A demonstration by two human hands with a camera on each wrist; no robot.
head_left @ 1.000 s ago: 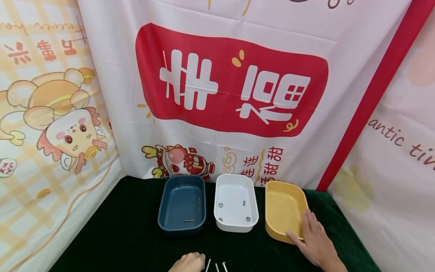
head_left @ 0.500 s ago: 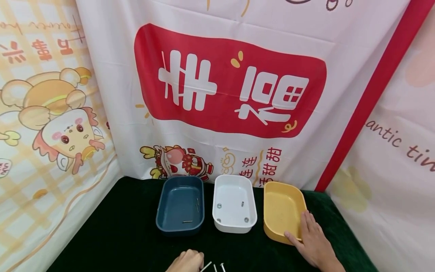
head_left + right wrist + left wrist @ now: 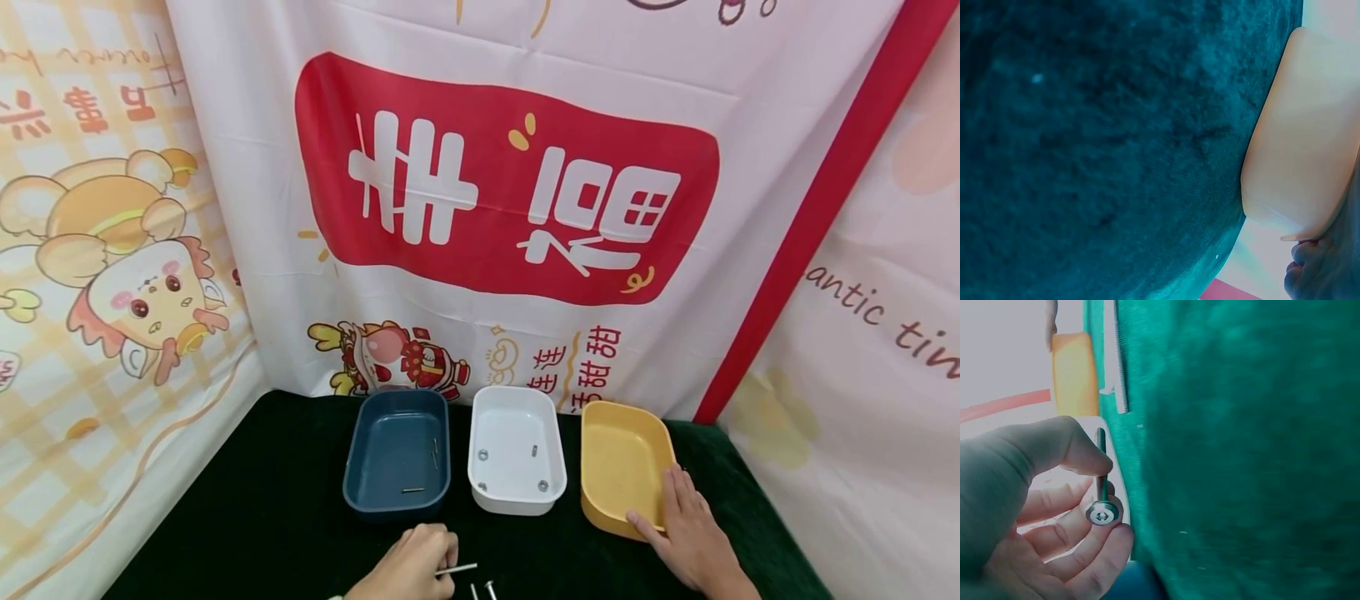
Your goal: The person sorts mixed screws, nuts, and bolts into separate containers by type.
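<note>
The left hand [image 3: 411, 565] pinches a shiny screw [image 3: 1102, 511] at seven o'clock from the white box [image 3: 517, 503]. The right hand [image 3: 693, 533], fingers straight, touches the yellow box [image 3: 621, 462] at four o'clock.

The round-headed screw [image 3: 1102, 514] looks like smooth, shiny metal; the threaded rod [image 3: 1120, 375] has a rough, ridged surface. Metal nuts [image 3: 543, 485] look dull. The blue tray [image 3: 384, 450], white tray [image 3: 512, 425] and yellow tray [image 3: 618, 450] seem smooth plastic, the green cloth [image 3: 247, 500] velvety, the backdrop [image 3: 247, 183] creased fabric.
</note>
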